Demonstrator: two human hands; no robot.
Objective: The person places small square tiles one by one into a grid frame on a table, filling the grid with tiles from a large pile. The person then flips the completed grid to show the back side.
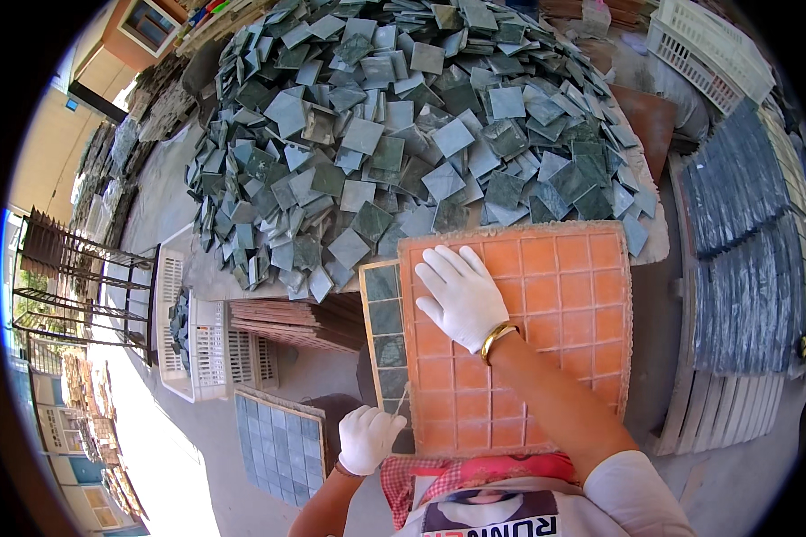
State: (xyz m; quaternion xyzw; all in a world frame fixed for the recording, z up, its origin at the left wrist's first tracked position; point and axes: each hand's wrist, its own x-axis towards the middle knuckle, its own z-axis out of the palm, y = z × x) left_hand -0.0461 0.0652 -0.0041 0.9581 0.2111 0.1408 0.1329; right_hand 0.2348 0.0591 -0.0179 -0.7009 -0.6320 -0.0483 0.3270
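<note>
In front of me lies an orange gridded tile mould (555, 331), its square cells divided by pale ridges. My right hand (461, 300), in a white glove, rests flat with fingers spread on its upper left part. Along the mould's left side a strip of green stone tiles (388, 352) shows, edged by a yellowish frame and partly hidden by the mould. My left hand (370, 439), also gloved, is closed at the lower end of that strip. A thin pale stick-like thing (403, 399) juts from its fingers; its kind cannot be made out.
A large heap of loose square green-grey stone tiles (363, 137) covers the table beyond the mould. At left are a white plastic crate (208, 358), stacked reddish sheets (295, 322) and a leaning tiled panel (279, 447). Wrapped dark tile stacks (743, 295) stand at right.
</note>
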